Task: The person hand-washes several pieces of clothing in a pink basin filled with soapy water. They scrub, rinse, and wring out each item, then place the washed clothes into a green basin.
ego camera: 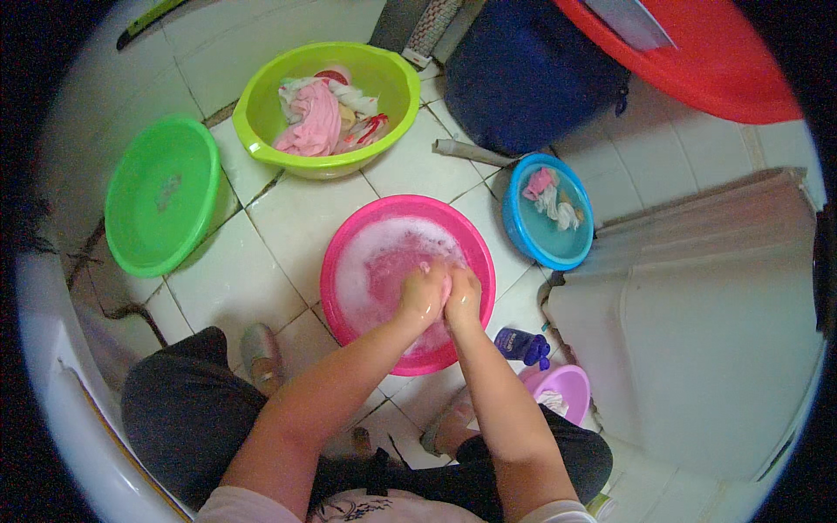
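Note:
Both hands are together over a round pink plastic basin (pixel 330 261) of sudsy water, right of its middle. My left hand (pixel 424 292) and my right hand (pixel 463 294) press against a small pink cloth (pixel 446 289) that shows between them; most of it is hidden by the fingers. White foam (pixel 356 261) rings the water's surface. Behind the pink basin stands a lime-green basin (pixel 261 153) with pink and white cloths (pixel 314 118) in it. To the right, a blue basin (pixel 516 225) holds water with small pink and white cloths (pixel 552 199).
A green basin (pixel 163 252) leans at the left. Near my right foot lie a dark blue bottle (pixel 516 344) and a small lilac basin (pixel 579 392) with white cloth. A grey pipe (pixel 471 151), a dark blue bin (pixel 529 78) and a red basin (pixel 726 72) are at the upper right.

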Motion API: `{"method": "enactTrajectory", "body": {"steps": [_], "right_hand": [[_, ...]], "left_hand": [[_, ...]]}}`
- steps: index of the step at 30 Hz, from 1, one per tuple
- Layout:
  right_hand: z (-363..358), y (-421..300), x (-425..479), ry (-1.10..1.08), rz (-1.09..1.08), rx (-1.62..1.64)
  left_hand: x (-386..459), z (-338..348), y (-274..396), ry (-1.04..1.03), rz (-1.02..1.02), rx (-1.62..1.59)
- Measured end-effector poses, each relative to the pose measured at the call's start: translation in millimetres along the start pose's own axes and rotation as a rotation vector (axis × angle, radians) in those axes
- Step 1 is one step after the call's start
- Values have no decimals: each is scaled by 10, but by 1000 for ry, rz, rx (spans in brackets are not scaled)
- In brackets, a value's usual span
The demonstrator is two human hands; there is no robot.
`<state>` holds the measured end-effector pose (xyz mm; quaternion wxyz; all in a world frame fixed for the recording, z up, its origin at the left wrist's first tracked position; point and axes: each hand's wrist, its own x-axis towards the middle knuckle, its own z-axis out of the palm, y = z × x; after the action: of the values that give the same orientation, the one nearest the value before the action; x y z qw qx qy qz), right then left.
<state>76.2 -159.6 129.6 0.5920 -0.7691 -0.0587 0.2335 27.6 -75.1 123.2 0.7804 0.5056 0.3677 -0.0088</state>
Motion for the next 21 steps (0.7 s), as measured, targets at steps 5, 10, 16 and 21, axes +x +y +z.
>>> {"method": "enactTrajectory", "body": {"steps": [5,10,16,21], "right_hand": [[-44,121,-64,114,367,775],[-119,47,-333,90,387,557],[-195,-386,-543,-126,131,417],[-370,-503,-543,-199,61,575]], "left_hand": [[-60,19,-86,401,480,-155],[-103,-291,-128,350,692,-263],[-501,-108,224,-106,629,-223],[-789,-137,617,-20,1017,372]]}}
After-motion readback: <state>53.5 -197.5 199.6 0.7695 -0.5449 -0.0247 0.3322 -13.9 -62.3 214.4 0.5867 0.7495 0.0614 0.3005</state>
